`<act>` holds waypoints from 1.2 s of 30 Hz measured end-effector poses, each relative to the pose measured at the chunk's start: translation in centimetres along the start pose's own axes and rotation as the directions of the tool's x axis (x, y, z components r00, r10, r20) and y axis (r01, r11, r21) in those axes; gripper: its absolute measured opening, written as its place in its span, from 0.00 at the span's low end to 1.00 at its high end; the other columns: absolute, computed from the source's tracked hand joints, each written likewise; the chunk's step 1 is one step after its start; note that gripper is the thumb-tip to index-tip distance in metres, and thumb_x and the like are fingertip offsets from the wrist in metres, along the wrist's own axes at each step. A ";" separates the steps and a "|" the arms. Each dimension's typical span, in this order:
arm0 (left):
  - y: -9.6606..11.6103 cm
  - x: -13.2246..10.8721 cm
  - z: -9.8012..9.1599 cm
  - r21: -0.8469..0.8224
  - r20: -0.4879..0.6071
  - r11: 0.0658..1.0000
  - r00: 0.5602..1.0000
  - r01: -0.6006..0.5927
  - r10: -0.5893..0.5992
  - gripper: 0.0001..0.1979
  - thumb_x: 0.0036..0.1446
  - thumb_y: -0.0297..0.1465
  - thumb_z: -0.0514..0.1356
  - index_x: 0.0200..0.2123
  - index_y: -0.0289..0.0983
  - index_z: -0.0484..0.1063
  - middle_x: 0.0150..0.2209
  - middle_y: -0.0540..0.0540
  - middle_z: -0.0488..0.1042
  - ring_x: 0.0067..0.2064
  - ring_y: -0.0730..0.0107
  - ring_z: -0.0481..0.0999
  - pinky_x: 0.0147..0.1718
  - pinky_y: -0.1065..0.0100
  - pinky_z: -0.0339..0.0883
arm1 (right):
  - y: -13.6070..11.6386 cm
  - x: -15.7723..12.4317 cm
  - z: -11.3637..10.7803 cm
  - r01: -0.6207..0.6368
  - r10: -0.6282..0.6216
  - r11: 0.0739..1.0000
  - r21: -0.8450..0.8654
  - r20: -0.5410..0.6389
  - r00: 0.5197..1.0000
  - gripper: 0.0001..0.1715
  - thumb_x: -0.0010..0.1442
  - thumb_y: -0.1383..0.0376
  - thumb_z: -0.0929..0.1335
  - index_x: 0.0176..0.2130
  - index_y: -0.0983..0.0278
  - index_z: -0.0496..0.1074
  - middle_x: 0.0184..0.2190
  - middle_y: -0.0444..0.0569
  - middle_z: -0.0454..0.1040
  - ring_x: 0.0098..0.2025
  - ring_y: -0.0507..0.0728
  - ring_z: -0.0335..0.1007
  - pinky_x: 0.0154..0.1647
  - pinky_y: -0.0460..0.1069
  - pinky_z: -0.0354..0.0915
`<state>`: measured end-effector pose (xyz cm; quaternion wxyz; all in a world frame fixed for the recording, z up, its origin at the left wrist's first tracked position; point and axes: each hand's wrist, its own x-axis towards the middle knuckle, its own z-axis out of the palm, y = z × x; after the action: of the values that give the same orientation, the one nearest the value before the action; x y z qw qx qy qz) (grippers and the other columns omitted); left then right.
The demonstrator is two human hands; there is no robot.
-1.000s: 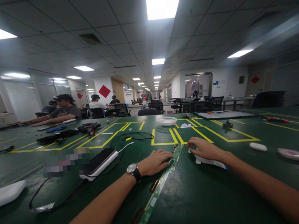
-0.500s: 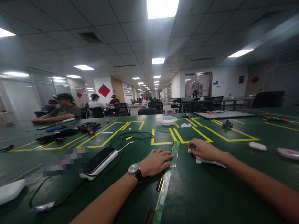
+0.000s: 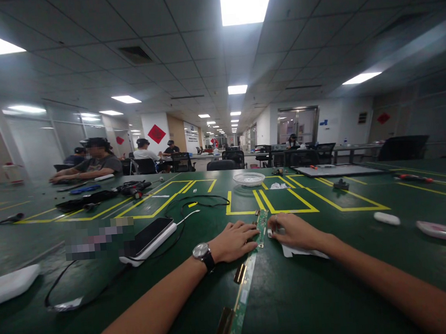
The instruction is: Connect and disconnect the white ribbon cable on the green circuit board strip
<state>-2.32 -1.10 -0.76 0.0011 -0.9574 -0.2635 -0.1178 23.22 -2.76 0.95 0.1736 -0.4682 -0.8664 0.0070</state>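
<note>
A long, narrow green circuit board runs from the table's near edge up between my hands, with brown-gold flaps along its left side. My left hand, a watch on its wrist, lies flat with the fingertips on the board's far part. Just right of that end, my right hand pinches a small white piece close to the board's edge. Whether the piece touches the board I cannot tell. Under the right palm is a thin white sheet, partly hidden; it looks like paper or cloth.
A phone on a white block with a black cable lies left. Beyond are a white basket, yellow tape outlines and dark tools. At right lie a white oval object and a pinkish case. Other people sit farther back.
My right hand has moved left to the circuit board with the small white piece, and the white sheet has shifted left with it. My left hand stays in place on the board.
</note>
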 end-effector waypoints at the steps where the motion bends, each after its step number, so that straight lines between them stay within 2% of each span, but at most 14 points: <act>1: 0.0 0.0 0.0 -0.004 0.003 1.000 1.000 0.000 0.000 0.25 0.69 0.45 0.44 0.64 0.44 0.58 0.65 0.45 0.59 0.59 0.53 0.61 0.53 0.53 0.58 | -0.3 0.0 0.1 -0.003 0.003 1.000 -0.016 -0.009 1.000 0.09 0.57 0.62 0.67 0.39 0.62 0.73 0.36 0.49 0.76 0.38 0.56 0.70 0.39 0.49 0.61; 14: 0.1 0.0 0.0 -0.010 0.002 1.000 1.000 -0.003 0.003 0.25 0.69 0.45 0.44 0.64 0.45 0.59 0.64 0.44 0.60 0.58 0.54 0.62 0.53 0.54 0.58 | -0.8 0.5 1.1 -0.057 0.051 0.992 -0.111 -0.057 0.997 0.09 0.57 0.63 0.66 0.38 0.63 0.73 0.36 0.50 0.77 0.39 0.57 0.71 0.39 0.48 0.60; 36: 0.2 0.0 -0.2 -0.010 0.021 1.000 1.000 0.003 -0.002 0.25 0.69 0.45 0.44 0.64 0.44 0.58 0.65 0.44 0.59 0.58 0.53 0.61 0.53 0.54 0.57 | -1.1 0.3 1.3 -0.082 0.076 0.993 -0.091 -0.067 0.995 0.07 0.56 0.63 0.66 0.36 0.63 0.71 0.33 0.49 0.76 0.36 0.56 0.70 0.35 0.47 0.58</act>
<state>-2.28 -1.24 -0.56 -0.0064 -0.9583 -0.2641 -0.1089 21.80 -2.96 0.02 0.1786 -0.5096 -0.8406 -0.0417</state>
